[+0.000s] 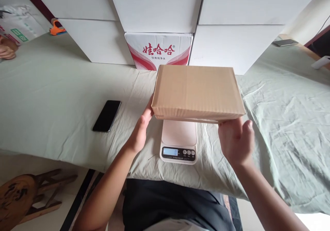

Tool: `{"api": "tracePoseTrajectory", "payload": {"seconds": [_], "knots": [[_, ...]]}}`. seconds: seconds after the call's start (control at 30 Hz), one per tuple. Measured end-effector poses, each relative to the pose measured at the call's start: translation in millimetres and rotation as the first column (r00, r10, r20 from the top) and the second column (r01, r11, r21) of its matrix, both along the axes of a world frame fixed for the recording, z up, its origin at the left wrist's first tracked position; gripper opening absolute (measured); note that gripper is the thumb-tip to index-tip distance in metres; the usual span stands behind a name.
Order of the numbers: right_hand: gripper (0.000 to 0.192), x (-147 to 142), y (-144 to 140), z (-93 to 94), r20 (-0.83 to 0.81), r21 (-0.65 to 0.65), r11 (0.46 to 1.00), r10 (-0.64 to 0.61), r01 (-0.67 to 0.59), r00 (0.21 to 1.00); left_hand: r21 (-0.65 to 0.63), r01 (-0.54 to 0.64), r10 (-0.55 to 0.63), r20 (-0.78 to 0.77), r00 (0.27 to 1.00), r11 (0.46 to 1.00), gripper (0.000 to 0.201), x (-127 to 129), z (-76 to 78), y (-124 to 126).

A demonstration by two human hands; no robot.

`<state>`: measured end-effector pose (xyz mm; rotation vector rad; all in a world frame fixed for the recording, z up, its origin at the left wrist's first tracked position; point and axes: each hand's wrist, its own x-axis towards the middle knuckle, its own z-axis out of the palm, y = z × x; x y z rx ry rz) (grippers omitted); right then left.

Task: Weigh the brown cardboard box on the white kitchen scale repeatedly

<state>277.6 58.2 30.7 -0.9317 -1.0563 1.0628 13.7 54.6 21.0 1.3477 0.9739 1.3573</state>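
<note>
A flat brown cardboard box is held level just above a small white digital scale whose display reads 0. My left hand grips the box's left end from the side. My right hand supports the box's near right corner from below. Whether the box touches the scale's platform is hidden by the box itself.
A black phone lies on the pale green cloth left of the scale. White boxes and a red-and-white printed carton stand stacked behind. Another person's hand rests at the far left. A wooden stool stands below left.
</note>
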Motion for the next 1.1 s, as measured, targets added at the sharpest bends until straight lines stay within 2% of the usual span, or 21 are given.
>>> {"api": "tracePoseTrajectory", "payload": {"seconds": [0.23, 0.47, 0.77, 0.9, 1.0, 1.1], "knots": [[0.059, -9, -40, -8.0, -0.067, -0.051, 0.998, 0.033, -0.037, 0.997, -0.076, -0.050, 0.046, -0.054, 0.997, 0.996, 0.080, -8, -20.0, -48], [0.058, -16, -52, -27.6, -0.108, -0.055, 0.997, 0.053, -0.059, 0.993, -0.124, -0.066, 0.062, -0.038, 0.997, 0.990, 0.079, -11, -36.5, -62], [0.056, -19, -55, -38.8, -0.126, -0.042, 0.998, 0.047, -0.053, 0.991, -0.122, -0.057, 0.056, -0.012, 0.998, 0.991, 0.077, -7, -42.6, -65], [0.060, -12, -56, -36.4, -0.145, -0.057, 0.998, 0.017, -0.025, 0.989, -0.047, -0.139, 0.139, 0.007, 0.990, 0.989, 0.074, -9, -40.7, -62], [0.057, 3, -44, -30.7, -0.088, -0.056, 0.997, -0.051, 0.046, 0.995, 0.017, -0.240, 0.238, 0.062, 0.969, 0.971, 0.067, -21, -37.0, -49], [0.054, 19, -13, -32.0, -0.054, -0.056, 0.994, -0.097, 0.094, 0.994, -0.019, -0.286, 0.286, 0.105, 0.952, 0.958, 0.068, -37, -33.9, -19]]}}
